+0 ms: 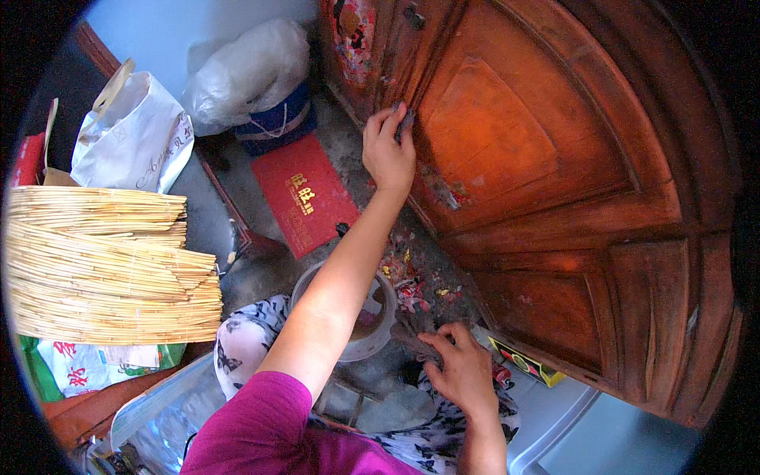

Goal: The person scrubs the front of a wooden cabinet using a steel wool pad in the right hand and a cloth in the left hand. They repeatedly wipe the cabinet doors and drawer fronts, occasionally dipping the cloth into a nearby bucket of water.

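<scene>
A brown wooden door (507, 142) with raised panels fills the right side. My left hand (388, 150) is stretched up against its frame near the lower far edge. The fingers are closed around a small dark piece (404, 123), mostly hidden, whose kind I cannot make out. Torn paper remnants (353, 39) cling to the door's upper left part. Lower down, my right hand (461, 372) pinches a wet-looking grey-brown rag (413, 336). The rag hangs by the rim of a clear plastic tub (370, 348) holding murky water, partly covered by my left forearm.
Red and coloured paper scraps (408, 285) litter the floor beside the door. A red sheet (305, 194) lies beyond the tub. Bundled reed sticks (111, 269), a white paper bag (133, 134) and a blue bucket (275, 123) under plastic wrapping (253, 71) stand left.
</scene>
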Tool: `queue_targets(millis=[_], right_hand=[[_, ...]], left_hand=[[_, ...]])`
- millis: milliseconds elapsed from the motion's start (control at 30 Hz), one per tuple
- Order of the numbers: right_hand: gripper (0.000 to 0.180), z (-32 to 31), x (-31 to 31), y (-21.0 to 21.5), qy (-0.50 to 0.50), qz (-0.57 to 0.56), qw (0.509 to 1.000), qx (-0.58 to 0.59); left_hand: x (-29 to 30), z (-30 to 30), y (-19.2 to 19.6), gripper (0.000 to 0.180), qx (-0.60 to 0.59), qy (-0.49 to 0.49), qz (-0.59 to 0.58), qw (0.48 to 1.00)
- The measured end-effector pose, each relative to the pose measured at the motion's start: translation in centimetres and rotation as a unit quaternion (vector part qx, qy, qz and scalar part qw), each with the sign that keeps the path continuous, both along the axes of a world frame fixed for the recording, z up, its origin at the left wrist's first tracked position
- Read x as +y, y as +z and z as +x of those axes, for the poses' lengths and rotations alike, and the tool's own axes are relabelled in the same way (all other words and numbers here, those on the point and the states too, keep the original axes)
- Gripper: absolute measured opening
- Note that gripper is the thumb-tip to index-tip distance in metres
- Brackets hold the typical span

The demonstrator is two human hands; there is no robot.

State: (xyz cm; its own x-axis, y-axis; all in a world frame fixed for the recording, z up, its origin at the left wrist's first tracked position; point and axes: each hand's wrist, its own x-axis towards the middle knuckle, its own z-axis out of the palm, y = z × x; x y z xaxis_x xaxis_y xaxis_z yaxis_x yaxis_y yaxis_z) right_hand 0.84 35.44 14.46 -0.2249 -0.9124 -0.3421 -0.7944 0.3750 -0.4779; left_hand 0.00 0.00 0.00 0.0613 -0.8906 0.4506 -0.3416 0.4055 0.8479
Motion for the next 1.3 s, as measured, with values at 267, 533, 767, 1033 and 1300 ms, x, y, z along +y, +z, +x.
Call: queue_targets(millis=[267,533,767,1033,1300], right_hand=[[0.049,-0.7,0.2,0.3,0.001,-0.006,0.999,0.042],[0.053,-0.4,0.2,-0.3,0.027,0.007,1.0,0.012],[0.049,-0.5,0.3,0.4,-0.017,-0.016,1.0,0.018],[0.05,-0.4,0.4,0.3,-0.001,-0.019,1.0,0.018],[0.054,-0.8,1.0,0.6,0.005,0.0,1.0,0.019]], left_hand=[[-0.6,-0.1,1.3,0.025,0.149,-0.01,-0.033,0.988],[-0.6,0.6,-6.5,0.029,-0.055,0.032,0.085,0.994],[0.4,-0.3,0.5,0.032,-0.004,0.015,-0.084,0.996],[0.1,2.9,-6.0,0.031,-0.18,-0.005,0.149,0.972],[-0.2,0.4,1.2,0.028,0.034,0.002,-0.001,0.999]])
